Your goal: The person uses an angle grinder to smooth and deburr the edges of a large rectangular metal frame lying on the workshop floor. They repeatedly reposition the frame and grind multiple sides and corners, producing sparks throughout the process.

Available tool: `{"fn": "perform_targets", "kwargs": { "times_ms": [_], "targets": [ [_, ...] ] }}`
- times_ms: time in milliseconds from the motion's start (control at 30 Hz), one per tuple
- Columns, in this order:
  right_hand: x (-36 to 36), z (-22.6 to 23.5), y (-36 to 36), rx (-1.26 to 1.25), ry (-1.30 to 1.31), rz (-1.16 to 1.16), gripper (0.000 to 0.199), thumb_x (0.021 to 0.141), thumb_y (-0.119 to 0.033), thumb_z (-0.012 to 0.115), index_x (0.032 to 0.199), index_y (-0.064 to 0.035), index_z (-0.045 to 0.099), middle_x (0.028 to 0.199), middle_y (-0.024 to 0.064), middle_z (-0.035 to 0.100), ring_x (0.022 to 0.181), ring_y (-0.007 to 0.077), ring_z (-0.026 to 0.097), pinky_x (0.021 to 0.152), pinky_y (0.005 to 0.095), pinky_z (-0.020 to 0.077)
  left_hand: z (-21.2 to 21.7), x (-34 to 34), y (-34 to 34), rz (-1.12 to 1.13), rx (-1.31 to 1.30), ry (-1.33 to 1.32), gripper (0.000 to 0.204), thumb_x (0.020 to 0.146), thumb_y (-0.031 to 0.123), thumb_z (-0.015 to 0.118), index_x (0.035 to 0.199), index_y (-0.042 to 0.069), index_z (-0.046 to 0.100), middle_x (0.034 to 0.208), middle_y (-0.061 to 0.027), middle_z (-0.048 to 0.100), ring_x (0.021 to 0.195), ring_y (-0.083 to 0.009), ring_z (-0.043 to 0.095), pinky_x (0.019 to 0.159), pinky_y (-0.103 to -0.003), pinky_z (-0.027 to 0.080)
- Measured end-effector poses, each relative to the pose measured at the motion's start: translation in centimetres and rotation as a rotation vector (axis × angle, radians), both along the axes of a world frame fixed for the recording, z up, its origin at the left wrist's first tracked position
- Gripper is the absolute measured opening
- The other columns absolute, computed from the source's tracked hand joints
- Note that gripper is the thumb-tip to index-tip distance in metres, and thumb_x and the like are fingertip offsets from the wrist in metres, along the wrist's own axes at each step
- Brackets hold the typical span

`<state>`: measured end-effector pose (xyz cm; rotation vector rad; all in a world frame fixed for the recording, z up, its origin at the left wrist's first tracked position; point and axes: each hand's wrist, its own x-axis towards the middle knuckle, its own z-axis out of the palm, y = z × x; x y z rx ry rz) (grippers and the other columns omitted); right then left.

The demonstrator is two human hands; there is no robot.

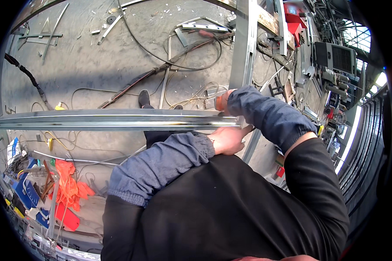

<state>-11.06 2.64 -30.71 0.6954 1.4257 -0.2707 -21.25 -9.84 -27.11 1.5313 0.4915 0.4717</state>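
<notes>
A long metal beam (117,120) runs across in front of me at waist height. Its right end meets an upright metal beam (241,56). At that corner my left hand (227,140) is on the near side, its fingers curled and one pointing right along the beam's end. What it holds, if anything, I cannot make out. My right hand (224,102) reaches over to the far side of the same corner, partly covered by its blue-grey sleeve cover (265,111). Its fingers are hidden, and whether it holds something does not show.
Cables (157,69) and metal offcuts (111,30) lie on the concrete floor beyond the beam. A spirit level (204,27) lies there too. My shoe (144,98) shows past the beam. Orange cloth (69,182) and a blue crate (27,191) are at lower left.
</notes>
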Motion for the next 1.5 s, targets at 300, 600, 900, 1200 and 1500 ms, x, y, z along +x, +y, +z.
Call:
{"fn": "perform_targets", "kwargs": {
  "times_ms": [300, 600, 900, 1200, 1500],
  "targets": [
    [2.3, 2.7, -0.2, 0.032, 0.049, -0.048, 0.037, 0.074, -0.038, 0.079, 0.099, -0.0113, 0.079, 0.096, 0.0129, 0.075, 0.091, 0.0309, 0.073, 0.080, 0.0417, 0.0567, 1.9, -2.1, 0.8, -0.070, 0.021, -0.049, 0.079, 0.085, 0.013, 0.060, 0.159, 0.012, 0.032, 0.128, -0.0302, 0.058, 0.120, -0.0435, 0.058, 0.102, -0.048, 0.047],
    [0.5, 1.4, -0.2, -0.060, 0.054, 0.027, 0.032, 0.075, -0.037, 0.074, 0.098, -0.0143, 0.074, 0.090, 0.0117, 0.075, 0.083, 0.0326, 0.073, 0.074, 0.0423, 0.0578, 1.2, -4.2, -0.4, -0.044, 0.053, -0.064, 0.076, 0.089, 0.018, 0.057, 0.160, 0.014, 0.029, 0.100, -0.0255, 0.065, 0.098, -0.0428, 0.065, 0.087, -0.050, 0.051],
    [-2.6, 2.7, 0.1, -0.047, 0.067, -0.008, 0.036, 0.080, -0.039, 0.072, 0.099, -0.0092, 0.076, 0.093, 0.0132, 0.076, 0.089, 0.0306, 0.073, 0.078, 0.0421, 0.0575, 0.3, -5.4, -1.0, -0.027, 0.062, -0.027, 0.075, 0.092, 0.023, 0.060, 0.160, 0.016, 0.029, 0.103, -0.0235, 0.063, 0.100, -0.0414, 0.064, 0.089, -0.049, 0.051],
    [-0.3, 5.0, 1.3, -0.070, 0.001, -0.095, 0.034, 0.074, -0.033, 0.073, 0.096, -0.0074, 0.073, 0.086, 0.0106, 0.074, 0.083, 0.0318, 0.072, 0.075, 0.0406, 0.0572, 0.7, -4.1, -0.2, 0.011, 0.111, -0.146, 0.076, 0.090, 0.019, 0.058, 0.160, 0.014, 0.030, 0.100, -0.0226, 0.062, 0.098, -0.0396, 0.064, 0.088, -0.049, 0.050],
    [-2.2, 1.8, 0.9, -0.015, 0.094, -0.074, 0.037, 0.075, -0.041, 0.078, 0.091, -0.0085, 0.078, 0.088, 0.0154, 0.075, 0.086, 0.0299, 0.073, 0.077, 0.0409, 0.0572, -0.2, -4.9, -0.8, 0.012, 0.011, -0.084, 0.071, 0.090, 0.019, 0.060, 0.155, 0.009, 0.035, 0.124, -0.0256, 0.062, 0.115, -0.0423, 0.061, 0.098, -0.048, 0.049]
  ]
}}
